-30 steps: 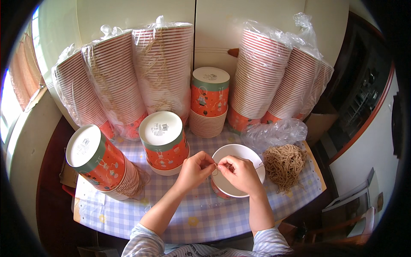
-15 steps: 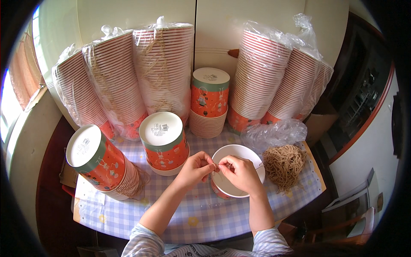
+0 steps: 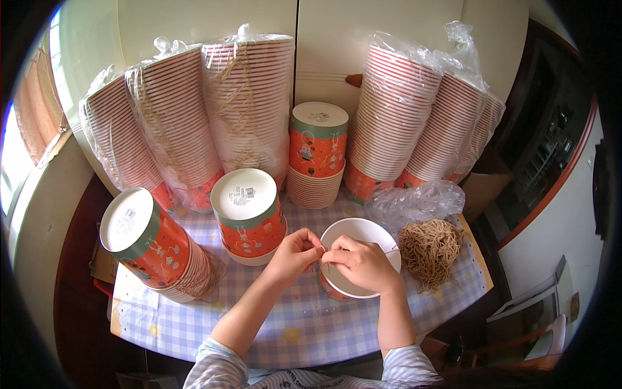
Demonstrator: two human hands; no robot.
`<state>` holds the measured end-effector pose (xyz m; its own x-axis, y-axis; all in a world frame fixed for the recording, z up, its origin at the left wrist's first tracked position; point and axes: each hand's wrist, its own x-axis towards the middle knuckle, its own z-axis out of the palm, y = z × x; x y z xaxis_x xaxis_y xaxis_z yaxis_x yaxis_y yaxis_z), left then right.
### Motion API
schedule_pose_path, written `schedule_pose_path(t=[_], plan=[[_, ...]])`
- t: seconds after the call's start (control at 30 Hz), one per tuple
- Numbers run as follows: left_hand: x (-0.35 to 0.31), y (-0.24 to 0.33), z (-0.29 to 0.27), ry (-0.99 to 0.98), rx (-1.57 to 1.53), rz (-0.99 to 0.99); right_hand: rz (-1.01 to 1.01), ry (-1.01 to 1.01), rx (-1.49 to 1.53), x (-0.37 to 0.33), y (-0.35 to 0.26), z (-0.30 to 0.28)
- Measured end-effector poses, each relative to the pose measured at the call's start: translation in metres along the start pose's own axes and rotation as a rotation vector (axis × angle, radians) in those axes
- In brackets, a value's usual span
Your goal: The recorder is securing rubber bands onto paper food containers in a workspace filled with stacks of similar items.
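An upright paper bucket (image 3: 355, 229) with a white inside stands on the table in front of me. Over its near left rim, my left hand (image 3: 293, 258) and my right hand (image 3: 364, 264) meet, fingertips pinched together. Between them is a bit of thin tan cord (image 3: 324, 250), mostly covered by the fingers. A short piece of cord also shows at the bucket's right rim. Beside that rim lies a tangled heap of tan cords (image 3: 430, 255). Left of my hands, an orange and green bucket (image 3: 251, 235) sits upside down on another rim.
A leaning stack of upturned buckets (image 3: 162, 253) is at the left, with cords at its lower rims. Another short stack (image 3: 317, 154) stands at the back. Tall plastic-wrapped stacks (image 3: 249, 104) line the wall. Crumpled clear plastic (image 3: 418, 200) lies behind the cords. A checked cloth (image 3: 259, 311) covers the table.
My right hand has shifted slightly left and turned, its fingers now folded closer against the left fingertips. The left hand stays almost in place.
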<state>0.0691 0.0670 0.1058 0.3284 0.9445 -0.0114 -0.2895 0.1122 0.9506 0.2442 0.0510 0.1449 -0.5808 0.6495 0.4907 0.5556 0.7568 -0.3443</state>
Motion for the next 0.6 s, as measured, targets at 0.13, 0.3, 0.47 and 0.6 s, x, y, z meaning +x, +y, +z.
schedule_pose_path(t=[0.13, 0.3, 0.47, 0.6], plan=[[0.0007, -0.0023, -0.0027, -0.042, -0.057, -0.027, -0.017, -0.005, 0.0, 0.0006, -0.002, -0.0006], [-0.0001, -0.0008, -0.0017, -0.057, -0.088, -0.053, -0.046, 0.012, -0.036, 0.0004, -0.0011, 0.0], [-0.0003, 0.0003, -0.0042, -0.063, -0.102, -0.109, -0.078, 0.002, -0.043, 0.0012, -0.002, -0.0007], [-0.0004, 0.0028, -0.0029, -0.087, -0.104, -0.136, -0.083, 0.002, -0.057, 0.0007, -0.0018, -0.0008]])
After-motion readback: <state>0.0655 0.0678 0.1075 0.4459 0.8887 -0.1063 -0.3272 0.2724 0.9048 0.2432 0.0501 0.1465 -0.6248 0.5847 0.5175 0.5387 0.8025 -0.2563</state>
